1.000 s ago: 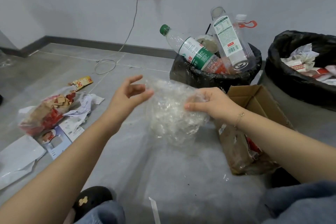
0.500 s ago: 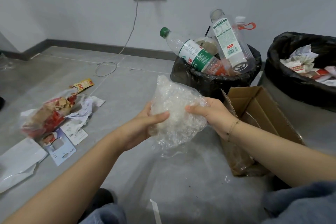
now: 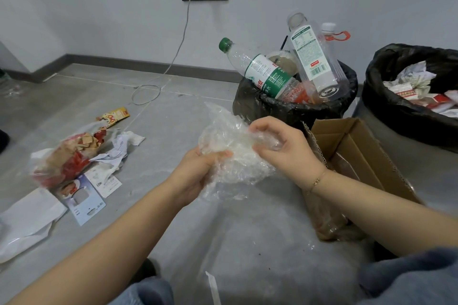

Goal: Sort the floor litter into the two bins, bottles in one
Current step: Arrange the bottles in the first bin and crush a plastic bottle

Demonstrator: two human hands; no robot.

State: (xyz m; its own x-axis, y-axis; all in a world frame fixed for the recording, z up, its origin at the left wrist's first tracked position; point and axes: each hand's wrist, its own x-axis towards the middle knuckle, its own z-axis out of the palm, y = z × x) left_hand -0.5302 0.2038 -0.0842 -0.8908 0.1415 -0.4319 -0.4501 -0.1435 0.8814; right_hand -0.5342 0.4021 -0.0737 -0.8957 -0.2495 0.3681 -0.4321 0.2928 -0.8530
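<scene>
Both hands squeeze a crumpled clear plastic bag (image 3: 230, 148) above the floor, in front of the bins. My left hand (image 3: 198, 171) grips its lower left side and my right hand (image 3: 280, 146) clamps its upper right. Behind it stands a black-lined bin (image 3: 292, 109) holding several plastic bottles, among them a green-capped bottle (image 3: 260, 72) and a tall clear bottle (image 3: 312, 57). A second black-lined bin (image 3: 401, 106) at the right edge holds crumpled paper and wrappers.
An open cardboard box (image 3: 352, 156) with a plastic sleeve lies on the floor under my right forearm. Paper and wrapper litter (image 3: 74, 156) lies at the left, with a white sheet (image 3: 27, 220) nearer me. A charger cable (image 3: 158, 86) trails from the wall socket.
My left hand came in and closed on the bag, which both hands have crushed smaller. The hands shifted slightly lower and to the right.
</scene>
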